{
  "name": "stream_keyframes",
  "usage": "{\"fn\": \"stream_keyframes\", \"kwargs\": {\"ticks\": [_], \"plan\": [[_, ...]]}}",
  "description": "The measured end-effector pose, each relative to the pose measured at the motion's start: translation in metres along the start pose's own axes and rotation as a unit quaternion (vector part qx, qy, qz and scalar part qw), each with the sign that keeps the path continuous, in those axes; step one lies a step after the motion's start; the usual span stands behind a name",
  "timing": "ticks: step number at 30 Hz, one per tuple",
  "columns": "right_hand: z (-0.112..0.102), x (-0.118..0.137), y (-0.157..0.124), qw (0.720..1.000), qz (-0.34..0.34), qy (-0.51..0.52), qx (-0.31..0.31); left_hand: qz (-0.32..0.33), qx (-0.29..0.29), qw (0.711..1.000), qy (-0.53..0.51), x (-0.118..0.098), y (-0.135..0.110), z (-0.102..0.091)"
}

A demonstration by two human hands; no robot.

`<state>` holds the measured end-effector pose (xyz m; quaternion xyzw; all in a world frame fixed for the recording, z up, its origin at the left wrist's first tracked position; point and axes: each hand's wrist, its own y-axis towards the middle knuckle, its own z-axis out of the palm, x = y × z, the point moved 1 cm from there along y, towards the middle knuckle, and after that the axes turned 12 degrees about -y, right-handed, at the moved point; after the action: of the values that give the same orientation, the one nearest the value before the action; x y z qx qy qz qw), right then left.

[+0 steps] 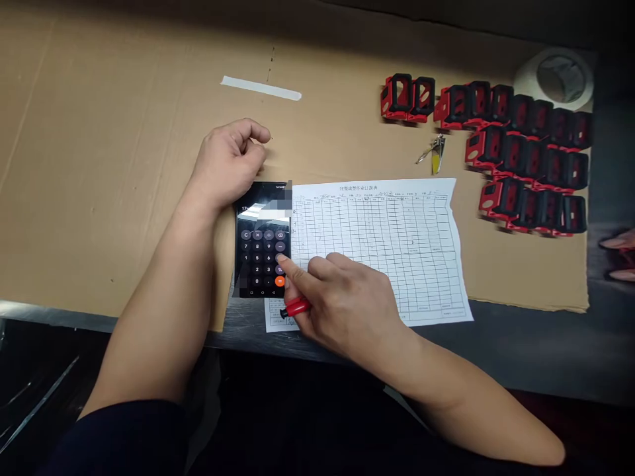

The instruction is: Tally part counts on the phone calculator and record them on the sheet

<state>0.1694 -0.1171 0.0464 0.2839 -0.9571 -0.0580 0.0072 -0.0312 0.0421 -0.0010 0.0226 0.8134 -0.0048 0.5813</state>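
A black phone (262, 239) showing a calculator screen lies on the cardboard-covered table. My left hand (229, 162) rests at the phone's top left corner with its fingers curled in and nothing visible in them. My right hand (342, 301) holds a red pen (296, 308) in its curled fingers while its index fingertip touches the keys at the phone's right edge. The hand lies over the lower left part of a printed form sheet (391, 241) with a grid of rows.
Several red and black plastic parts (516, 155) stand in rows at the back right. A metal clip tool (435, 152) lies beside them. A tape roll (560, 76) sits far right, a tape strip (260, 88) on the cardboard (99, 165). Another person's fingertips (618, 254) show at the right edge.
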Motion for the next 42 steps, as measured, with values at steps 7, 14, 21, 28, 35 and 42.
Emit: {"fn": "stream_keyframes", "kwargs": {"ticks": [7, 14, 21, 28, 35, 42], "plan": [[0.002, 0.001, -0.001, 1.000, 0.002, 0.011, -0.015, 0.005, 0.005, 1.000, -0.001, 0.000, -0.001, -0.001], [0.003, 0.002, -0.001, 1.000, -0.001, 0.015, -0.010, 0.000, 0.013, 1.000, 0.014, 0.000, -0.001, -0.002], [0.002, 0.002, -0.001, 1.000, -0.001, 0.029, -0.011, -0.019, 0.023, 0.999, 0.014, -0.005, -0.004, 0.000], [0.003, 0.011, -0.002, 0.996, -0.035, 0.053, -0.055, -0.023, 0.030, 0.999, 0.025, -0.004, -0.005, 0.001], [0.009, 0.021, 0.002, 0.990, -0.067, 0.078, -0.094, -0.032, 0.025, 0.999, 0.027, -0.010, -0.006, 0.002], [0.009, 0.022, 0.007, 0.994, -0.050, 0.039, -0.085, -0.001, -0.002, 1.000, 0.025, -0.010, -0.005, 0.004]]}}
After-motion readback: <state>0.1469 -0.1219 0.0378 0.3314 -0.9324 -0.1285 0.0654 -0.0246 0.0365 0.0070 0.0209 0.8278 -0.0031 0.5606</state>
